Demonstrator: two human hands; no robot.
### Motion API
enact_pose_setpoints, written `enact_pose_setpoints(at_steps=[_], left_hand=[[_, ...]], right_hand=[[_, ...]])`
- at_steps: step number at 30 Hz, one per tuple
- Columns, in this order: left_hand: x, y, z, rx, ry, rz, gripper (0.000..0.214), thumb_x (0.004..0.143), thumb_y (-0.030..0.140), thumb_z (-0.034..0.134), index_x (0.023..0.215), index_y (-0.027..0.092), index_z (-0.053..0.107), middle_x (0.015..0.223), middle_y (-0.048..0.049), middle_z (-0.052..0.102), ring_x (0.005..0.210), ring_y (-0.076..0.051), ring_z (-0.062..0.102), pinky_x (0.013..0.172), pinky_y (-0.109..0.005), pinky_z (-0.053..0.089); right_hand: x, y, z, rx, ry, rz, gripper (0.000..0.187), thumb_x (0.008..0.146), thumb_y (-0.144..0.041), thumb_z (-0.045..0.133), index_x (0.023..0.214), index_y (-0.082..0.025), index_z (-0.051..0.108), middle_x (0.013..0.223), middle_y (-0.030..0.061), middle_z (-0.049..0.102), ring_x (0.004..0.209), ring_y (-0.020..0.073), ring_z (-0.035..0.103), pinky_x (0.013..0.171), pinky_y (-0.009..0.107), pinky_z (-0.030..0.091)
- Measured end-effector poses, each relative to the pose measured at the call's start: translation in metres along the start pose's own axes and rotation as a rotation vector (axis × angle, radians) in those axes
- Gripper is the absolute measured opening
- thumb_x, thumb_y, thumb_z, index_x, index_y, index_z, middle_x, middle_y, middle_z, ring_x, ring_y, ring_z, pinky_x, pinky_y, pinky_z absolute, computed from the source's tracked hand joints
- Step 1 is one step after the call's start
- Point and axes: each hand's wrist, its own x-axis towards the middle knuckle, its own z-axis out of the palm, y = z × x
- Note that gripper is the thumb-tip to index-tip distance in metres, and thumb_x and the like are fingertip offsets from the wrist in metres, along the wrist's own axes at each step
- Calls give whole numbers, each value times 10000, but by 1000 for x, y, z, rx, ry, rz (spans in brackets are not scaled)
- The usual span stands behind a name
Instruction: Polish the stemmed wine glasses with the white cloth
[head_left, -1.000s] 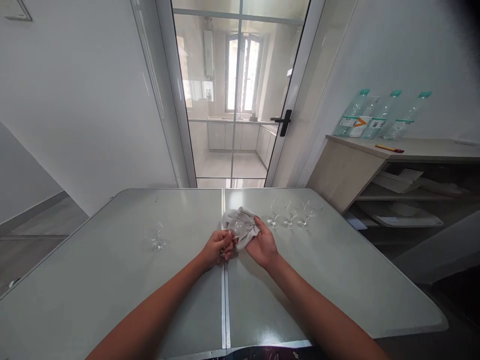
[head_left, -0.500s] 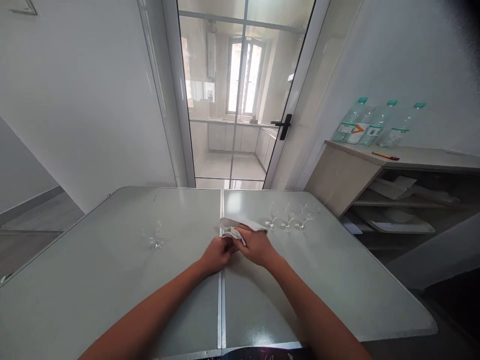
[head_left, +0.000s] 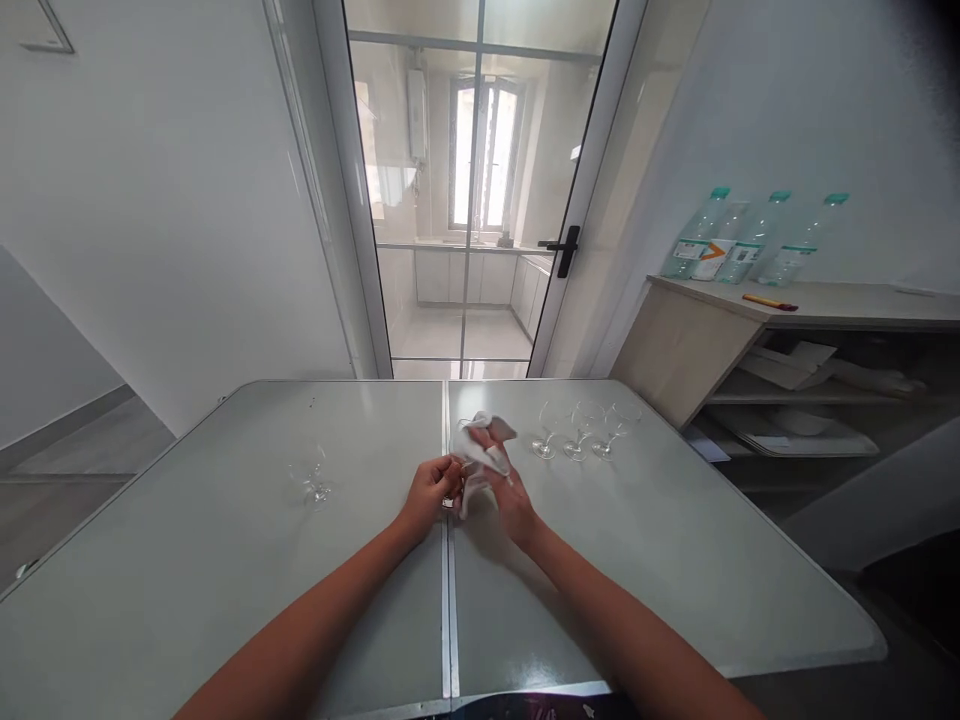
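My left hand [head_left: 429, 494] is closed on the stem of a clear stemmed glass [head_left: 452, 494] over the middle of the grey table [head_left: 225, 560]. My right hand [head_left: 507, 490] grips a white cloth [head_left: 480, 445] bunched around the glass bowl, which the cloth mostly hides. Three clear stemmed glasses [head_left: 581, 430] stand in a row just to the right of my hands. One more clear glass [head_left: 315, 482] stands alone to the left.
A glass door [head_left: 465, 200] with a black handle [head_left: 564, 247] is behind the table. A wooden shelf unit [head_left: 750, 340] at the right carries several plastic bottles [head_left: 750, 240] and a pen [head_left: 770, 301].
The cloth was pressed flat and low half a second ago; now it is raised and bunched above my right hand around the glass. My left hand stays on the stem.
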Motion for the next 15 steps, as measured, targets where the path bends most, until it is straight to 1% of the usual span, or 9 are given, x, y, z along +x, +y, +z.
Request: enact_pose_setpoints(at_steps=[2,3,5,7,9,10,12,13,15], left_hand=[[0,-3,1,35,-1,2,471,854,602,621,731,151,559,505,60,467,419,-108,512,458,-224,409],[-1,-4,1,70,-10,4,464,850,590,629,706,156,546,505,57,473,415,-111,513,450,-226,409],[-3,-5,3,178,-37,17,438,862,543,623,668,162,528,499,45,497,406,-111,504,438,-223,396],[-7,-2,4,316,-76,57,390,889,471,602,661,162,535,491,38,514,414,-108,489,451,-217,379],[-10,3,3,462,-126,133,329,899,389,595,668,158,552,507,38,518,457,-100,472,497,-215,368],[-11,7,1,526,-151,177,300,896,352,600,672,157,561,530,37,521,489,-98,463,526,-216,363],[-13,12,-1,584,-186,244,258,890,308,603,684,153,580,577,34,526,545,-98,446,571,-222,354],[-13,13,-2,568,-189,252,260,894,305,599,685,152,584,589,33,525,560,-100,444,582,-225,352],[-12,13,-3,458,-162,218,298,910,336,591,679,148,587,600,25,531,577,-109,461,590,-229,359]], right_hand=[[1,-3,-5,-326,-39,-133,490,959,-377,487,1438,-277,521,1584,67,350,1422,302,372,1158,461,318],[3,-5,-10,-471,-76,-203,488,933,-336,531,1415,-263,549,1580,83,356,1429,316,353,1165,477,295],[9,-10,-20,-667,-209,-320,453,905,-275,564,1356,-242,599,1505,118,464,1378,328,412,1143,500,298],[15,-15,-31,-699,-319,-372,378,897,-253,575,1268,-231,647,1357,128,598,1256,312,521,1082,482,356],[19,-18,-38,-562,-338,-336,256,903,-276,576,1119,-218,701,1168,115,683,1104,282,597,990,428,425],[20,-19,-39,-439,-324,-280,210,911,-302,572,1031,-212,718,1066,100,702,1023,265,618,939,398,451],[21,-19,-39,-124,-269,-106,237,926,-363,550,886,-201,719,909,68,700,892,236,632,850,353,479],[20,-18,-37,59,-209,-4,272,926,-399,543,854,-197,711,871,58,695,854,229,634,820,342,487],[17,-16,-29,381,-39,155,335,918,-483,525,902,-202,707,895,54,703,863,233,644,805,340,502]])
